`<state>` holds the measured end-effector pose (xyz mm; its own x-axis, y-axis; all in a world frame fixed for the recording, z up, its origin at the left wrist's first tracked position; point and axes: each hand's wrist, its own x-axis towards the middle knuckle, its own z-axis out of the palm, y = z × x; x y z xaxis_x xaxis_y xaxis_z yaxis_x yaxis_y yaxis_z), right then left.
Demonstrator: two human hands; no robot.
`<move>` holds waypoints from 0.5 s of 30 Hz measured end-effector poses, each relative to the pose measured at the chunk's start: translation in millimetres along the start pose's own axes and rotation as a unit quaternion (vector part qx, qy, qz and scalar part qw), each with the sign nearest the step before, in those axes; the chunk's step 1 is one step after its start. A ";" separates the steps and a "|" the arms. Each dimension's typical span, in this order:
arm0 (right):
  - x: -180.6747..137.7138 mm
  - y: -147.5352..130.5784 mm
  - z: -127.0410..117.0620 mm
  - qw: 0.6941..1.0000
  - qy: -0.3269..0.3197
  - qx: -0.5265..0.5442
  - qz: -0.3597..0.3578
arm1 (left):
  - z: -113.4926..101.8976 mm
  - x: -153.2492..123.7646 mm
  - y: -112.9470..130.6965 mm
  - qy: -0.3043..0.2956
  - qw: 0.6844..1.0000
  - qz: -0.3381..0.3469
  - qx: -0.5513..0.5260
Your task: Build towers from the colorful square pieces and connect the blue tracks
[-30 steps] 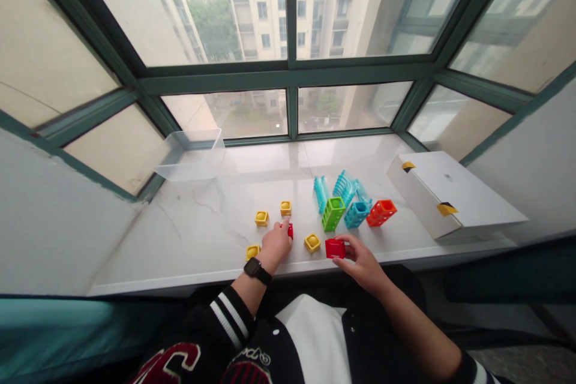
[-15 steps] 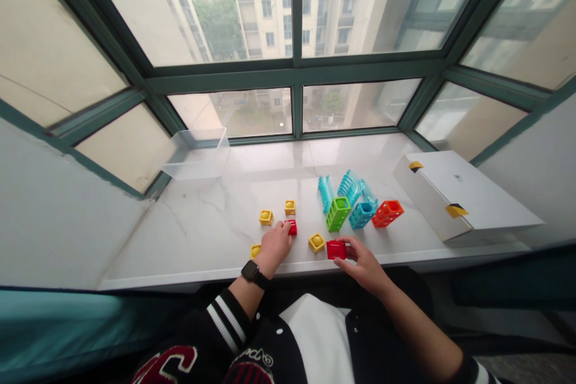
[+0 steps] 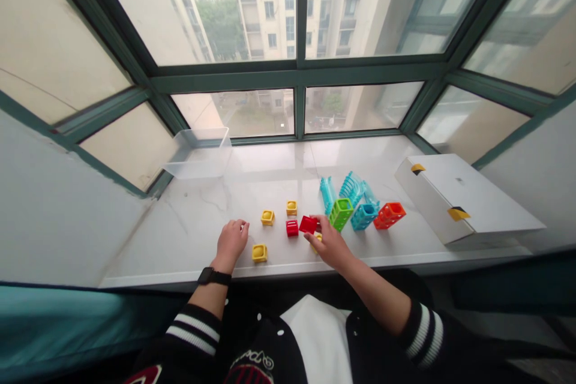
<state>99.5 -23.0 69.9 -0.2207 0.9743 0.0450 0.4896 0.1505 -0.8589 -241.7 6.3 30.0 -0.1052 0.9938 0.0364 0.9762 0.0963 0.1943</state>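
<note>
My right hand (image 3: 328, 243) grips a red block (image 3: 308, 224) and holds it just right of a second red block (image 3: 292, 228) lying on the marble sill (image 3: 198, 228). A yellow block (image 3: 317, 239) lies mostly hidden under that hand. Left of the blocks, my left hand (image 3: 231, 241) rests on the sill with its fingers curled and nothing in it. A yellow block (image 3: 260, 252) sits just right of it. Two more yellow blocks (image 3: 267, 217) (image 3: 291, 208) lie further back.
A green lattice block (image 3: 341, 213), a blue one (image 3: 364, 215) and an orange one (image 3: 389, 215) stand right of my right hand, with light blue ribbed pieces (image 3: 351, 186) behind. A white cardboard box (image 3: 463, 198) lies far right. A clear plastic tub (image 3: 200, 153) sits back left by the window.
My right hand lifted its red block and carried it left and back, next to the other red block. My left hand let go of that block and drew back to the left.
</note>
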 end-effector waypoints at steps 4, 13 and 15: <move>49.0 -3.7 25.4 0.983 0.017 -0.155 0.100 | 15.7 -8.8 -2.7 -0.010 1.000 -0.005 0.007; 91.6 3.6 36.7 0.923 -0.053 -0.291 0.246 | 20.8 -18.1 3.9 -0.013 0.999 -0.033 -0.009; 93.6 4.0 35.7 0.920 -0.054 -0.300 0.247 | 21.6 -17.6 3.9 -0.016 0.999 -0.038 -0.014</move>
<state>50.7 62.8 52.4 0.0879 0.9310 -0.3543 0.9227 -0.2101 -0.3232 -232.0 -9.6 9.0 -0.1732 0.9848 -0.0111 0.9599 0.1713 0.2218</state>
